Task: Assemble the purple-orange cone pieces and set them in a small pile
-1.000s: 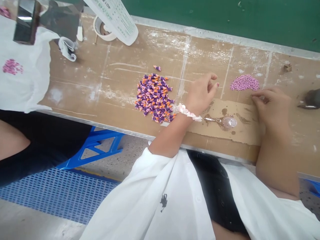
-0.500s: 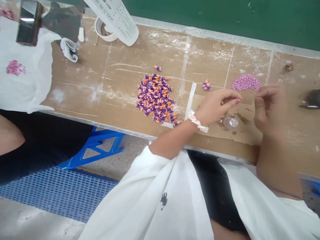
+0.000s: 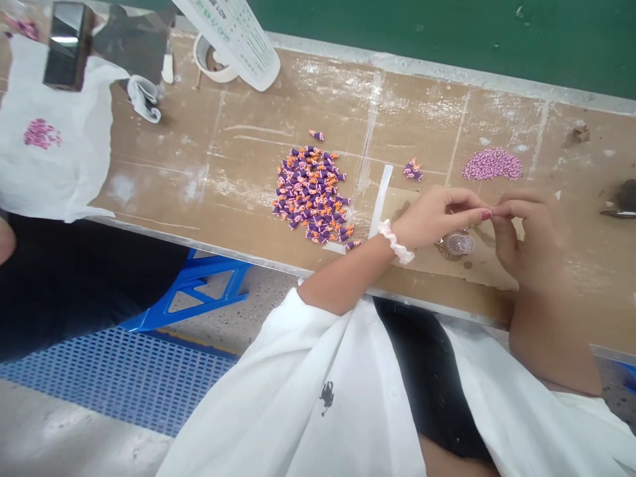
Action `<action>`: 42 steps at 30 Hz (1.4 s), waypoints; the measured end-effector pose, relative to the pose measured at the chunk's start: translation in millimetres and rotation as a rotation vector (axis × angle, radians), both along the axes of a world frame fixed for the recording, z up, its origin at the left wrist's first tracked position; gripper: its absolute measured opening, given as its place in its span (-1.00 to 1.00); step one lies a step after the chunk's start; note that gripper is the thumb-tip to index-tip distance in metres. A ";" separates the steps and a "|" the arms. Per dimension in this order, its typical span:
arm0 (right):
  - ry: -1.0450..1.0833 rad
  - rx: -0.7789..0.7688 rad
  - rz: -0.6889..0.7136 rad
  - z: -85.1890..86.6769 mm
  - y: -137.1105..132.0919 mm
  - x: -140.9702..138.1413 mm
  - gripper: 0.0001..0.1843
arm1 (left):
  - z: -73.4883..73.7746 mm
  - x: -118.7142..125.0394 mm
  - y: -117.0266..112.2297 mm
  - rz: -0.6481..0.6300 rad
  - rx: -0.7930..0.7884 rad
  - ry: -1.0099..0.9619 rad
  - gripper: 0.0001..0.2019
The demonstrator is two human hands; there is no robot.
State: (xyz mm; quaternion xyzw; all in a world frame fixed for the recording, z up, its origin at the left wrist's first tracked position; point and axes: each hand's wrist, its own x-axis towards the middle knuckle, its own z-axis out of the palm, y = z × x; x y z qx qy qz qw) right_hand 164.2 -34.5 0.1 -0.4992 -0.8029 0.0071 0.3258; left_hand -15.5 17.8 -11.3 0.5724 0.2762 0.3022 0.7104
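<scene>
My left hand [image 3: 437, 215] and my right hand [image 3: 527, 235] meet fingertip to fingertip above a brown cardboard sheet [image 3: 487, 265]. Both are pinched shut on something too small to make out. Just below the fingertips lies a small clear cap with glue stains [image 3: 460, 243]. A heap of pink beads [image 3: 491, 163] lies beyond my right hand. A pile of purple and orange pieces [image 3: 313, 195] lies left of my left wrist, and a few more of them [image 3: 413, 170] sit apart near a white strip [image 3: 380, 199].
The worn brown workbench [image 3: 223, 165] has a metal front edge. At far left lie a white cloth with pink pieces [image 3: 42, 132], a dark box [image 3: 67, 43], a tape roll [image 3: 213, 63] and a white ruler-like board [image 3: 233, 36]. Another person in dark clothing [image 3: 74, 278] sits on a blue stool [image 3: 199, 285].
My left hand swung right from beside the purple pile to meet my right hand, uncovering the white strip and a few pieces. My right hand lifted off the bench and pinched.
</scene>
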 end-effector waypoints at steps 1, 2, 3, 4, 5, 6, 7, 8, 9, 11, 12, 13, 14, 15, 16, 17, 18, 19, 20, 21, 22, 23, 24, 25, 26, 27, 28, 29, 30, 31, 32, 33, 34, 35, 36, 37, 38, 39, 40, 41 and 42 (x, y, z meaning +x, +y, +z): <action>0.026 0.004 -0.012 -0.3 -1.4 -1.8 -0.91 | 1.0 0.2 -0.2 -0.018 -0.032 -0.012 -0.81; 0.077 0.006 -0.026 -0.9 -2.7 -4.0 -0.90 | 2.1 0.6 -0.7 -0.033 -0.066 -0.027 -0.83; 0.147 0.008 -0.043 -1.9 -3.9 -6.5 -0.88 | 3.2 1.2 -1.6 -0.044 -0.095 -0.044 -0.84; 0.227 0.015 -0.059 -2.9 -5.0 -9.1 -0.85 | 4.1 1.9 -2.7 -0.046 -0.113 -0.065 -0.86; 0.305 0.027 -0.076 -3.8 -6.0 -11.7 -0.81 | 4.9 2.6 -4.0 -0.042 -0.118 -0.091 -0.87; 0.368 0.045 -0.090 -4.3 -6.7 -14.3 -0.78 | 5.4 3.3 -5.2 -0.034 -0.107 -0.114 -0.87; 0.410 0.057 -0.099 -4.2 -7.2 -16.7 -0.75 | 5.8 3.8 -6.4 -0.024 -0.082 -0.131 -0.87; 0.439 0.067 -0.099 -3.6 -7.5 -18.8 -0.73 | 6.0 4.1 -7.3 -0.015 -0.046 -0.136 -0.86; 0.462 0.074 -0.093 -2.6 -7.7 -20.7 -0.72 | 6.0 4.1 -8.0 -0.007 0.001 -0.129 -0.86; 0.498 0.076 -0.071 0.0 -7.7 -23.4 -0.74 | 6.0 3.7 -8.6 0.011 0.115 -0.087 -0.85; 0.512 0.074 -0.059 1.2 -7.7 -24.4 -0.76 | 6.0 3.4 -8.6 0.018 0.176 -0.058 -0.85; 0.521 0.069 -0.051 2.1 -7.8 -25.0 -0.76 | 6.0 3.1 -8.5 0.025 0.238 -0.027 -0.85; 0.526 0.067 -0.046 2.9 -7.8 -25.3 -0.77 | 6.0 3.0 -8.4 0.034 0.304 0.000 -0.84; 0.525 0.063 -0.045 3.4 -7.9 -25.4 -0.77 | 6.1 3.0 -8.4 0.050 0.373 0.023 -0.83; 0.521 0.059 -0.047 3.7 -8.0 -25.4 -0.77 | 6.4 3.1 -8.6 0.068 0.441 0.044 -0.81; 0.514 0.058 -0.050 4.1 -8.1 -25.2 -0.77 | 6.8 3.3 -9.0 0.087 0.505 0.063 -0.80; 0.507 0.055 -0.052 4.3 -8.2 -25.0 -0.77 | 7.3 3.4 -9.6 0.104 0.562 0.088 -0.79; 0.502 0.050 -0.051 4.3 -8.2 -24.7 -0.77 | 8.1 3.5 -10.4 0.111 0.607 0.123 -0.79; 0.503 0.045 -0.046 4.1 -8.1 -24.2 -0.77 | 8.9 3.4 -11.1 0.111 0.643 0.173 -0.78; 0.505 0.035 -0.040 3.5 -7.9 -23.6 -0.78 | 9.6 3.3 -11.9 0.103 0.674 0.234 -0.77; 0.510 0.028 -0.037 2.6 -7.7 -22.8 -0.78 | 10.1 3.2 -12.5 0.094 0.708 0.292 -0.75; 0.512 0.020 -0.034 1.4 -7.5 -21.9 -0.78 | 10.4 3.0 -13.0 0.095 0.750 0.337 -0.73; 0.510 0.012 -0.033 0.0 -7.2 -21.0 -0.79 | 10.3 3.0 -13.4 0.102 0.795 0.365 -0.72; 0.502 0.002 -0.037 -1.2 -6.9 -20.1 -0.79 | 10.0 3.0 -13.5 0.117 0.842 0.377 -0.71; 0.492 -0.010 -0.042 -2.0 -6.7 -19.3 -0.80 | 9.6 3.2 -13.6 0.136 0.883 0.374 -0.70; 0.487 -0.021 -0.044 -2.3 -6.5 -18.7 -0.80 | 9.2 3.6 -13.6 0.155 0.914 0.362 -0.69; 0.486 -0.030 -0.038 -1.9 -6.5 -18.4 -0.80 | 9.1 4.1 -13.7 0.169 0.935 0.347 -0.68; 0.492 -0.038 -0.032 -0.8 -6.6 -18.3 -0.80 | 9.4 4.6 -13.9 0.176 0.944 0.337 -0.67; 0.502 -0.047 -0.028 1.0 -6.8 -18.5 -0.80 | 10.1 5.1 -14.3 0.177 0.945 0.330 -0.66; 0.514 -0.058 -0.026 3.4 -7.2 -18.8 -0.80 | 11.2 5.4 -15.0 0.180 0.939 0.328 -0.65; 0.522 -0.069 -0.029 6.2 -7.8 -19.1 -0.80 | 12.7 5.6 -15.9 0.179 0.927 0.332 -0.65; 0.525 -0.082 -0.042 9.3 -8.5 -19.6 -0.81 | 14.5 5.6 -17.1 0.182 0.915 0.337 -0.66; 0.522 -0.099 -0.063 12.5 -9.4 -20.2 -0.82 | 16.4 5.5 -18.7 0.181 0.900 0.348 -0.67; 0.511 -0.112 -0.088 15.9 -10.4 -21.0 -0.83 | 18.5 5.4 -20.5 0.180 0.884 0.361 -0.68; 0.490 -0.133 -0.117 19.2 -11.6 -22.1 -0.83 | 20.5 5.4 -22.4 0.174 0.868 0.377 -0.69; 0.467 -0.156 -0.155 22.6 -12.8 -23.6 -0.84 | 22.5 5.8 -24.2 0.164 0.854 0.397 -0.70; 0.445 -0.184 -0.197 25.7 -14.2 -25.4 -0.84 | 24.3 6.5 -25.7 0.153 0.845 0.414 -0.69; 0.433 -0.216 -0.233 28.7 -15.4 -27.4 -0.84 | 26.0 7.5 -26.4 0.144 0.834 0.432 -0.67; 0.433 -0.239 -0.263 31.2 -16.6 -29.4 -0.83 | 27.4 8.6 -26.1 0.128 0.828 0.444 -0.65; 0.443 -0.259 -0.288 33.3 -17.4 -31.0 -0.82 | 28.6 9.4 -24.4 0.108 0.827 0.458 -0.64; 0.457 -0.271 -0.306 34.7 -17.8 -31.9 -0.80 | 29.4 9.2 -21.1 0.085 0.833 0.481 -0.65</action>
